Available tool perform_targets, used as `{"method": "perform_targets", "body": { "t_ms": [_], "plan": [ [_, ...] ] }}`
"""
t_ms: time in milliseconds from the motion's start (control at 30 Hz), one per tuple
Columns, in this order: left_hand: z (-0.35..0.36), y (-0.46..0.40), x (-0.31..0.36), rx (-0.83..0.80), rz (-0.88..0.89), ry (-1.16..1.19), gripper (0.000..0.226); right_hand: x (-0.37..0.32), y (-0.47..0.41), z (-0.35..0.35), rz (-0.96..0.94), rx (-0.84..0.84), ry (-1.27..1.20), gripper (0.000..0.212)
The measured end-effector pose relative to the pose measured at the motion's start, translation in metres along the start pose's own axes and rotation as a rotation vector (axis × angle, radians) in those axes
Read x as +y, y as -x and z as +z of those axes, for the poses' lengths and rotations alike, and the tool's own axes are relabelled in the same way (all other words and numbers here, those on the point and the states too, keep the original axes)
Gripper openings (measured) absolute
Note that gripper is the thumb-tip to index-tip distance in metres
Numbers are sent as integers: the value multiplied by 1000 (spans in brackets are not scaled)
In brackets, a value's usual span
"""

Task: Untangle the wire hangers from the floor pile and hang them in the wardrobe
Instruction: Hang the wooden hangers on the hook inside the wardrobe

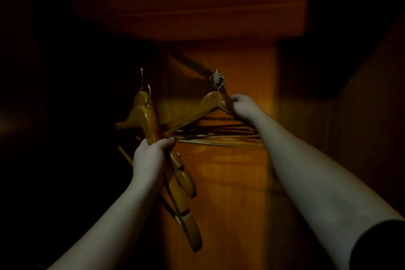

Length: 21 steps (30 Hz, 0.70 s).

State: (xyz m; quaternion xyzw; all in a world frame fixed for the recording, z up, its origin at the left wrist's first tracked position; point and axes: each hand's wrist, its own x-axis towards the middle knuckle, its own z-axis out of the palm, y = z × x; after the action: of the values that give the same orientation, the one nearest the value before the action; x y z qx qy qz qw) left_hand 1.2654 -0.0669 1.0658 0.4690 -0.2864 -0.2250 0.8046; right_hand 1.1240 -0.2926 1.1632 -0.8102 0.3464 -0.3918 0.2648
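While left hand (151, 155) clutches spare hangers (175, 173), right hand (242, 104) pinches hung hanger (210, 103)

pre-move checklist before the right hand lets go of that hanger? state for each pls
1. Right hand grips the shoulder of the amber wooden hanger with the metal hook: ok.
2. That hanger's hook sits at the small white fitting on the wardrobe's wooden back panel; fully seated: cannot tell, too dim.
3. Left hand firmly holds the bundle of spare wooden hangers: ok.
4. Bundle's hooks clear of the hung hanger: ok, they are apart to the left.
5. Bundle's arm tips free of the hung hanger's lower bars: cannot tell, they overlap in view.
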Motion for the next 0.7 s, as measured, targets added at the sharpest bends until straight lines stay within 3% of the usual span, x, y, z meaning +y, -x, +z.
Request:
{"method": "perform_targets", "body": {
  "t_ms": [200, 433, 700],
  "plan": [
    [-3, -8, -2, -6, -9, 8, 23, 15, -16, 8, -34, 44, 145, 39],
    [-4, -12, -7, -25, -25, 1, 24, 27, -26, 19, -91, 122, 233, 32],
    [-4, -14, -12, -41, -34, 7, 23, 31, -34, 22, -64, 252, 223, 43]
  ]
}}
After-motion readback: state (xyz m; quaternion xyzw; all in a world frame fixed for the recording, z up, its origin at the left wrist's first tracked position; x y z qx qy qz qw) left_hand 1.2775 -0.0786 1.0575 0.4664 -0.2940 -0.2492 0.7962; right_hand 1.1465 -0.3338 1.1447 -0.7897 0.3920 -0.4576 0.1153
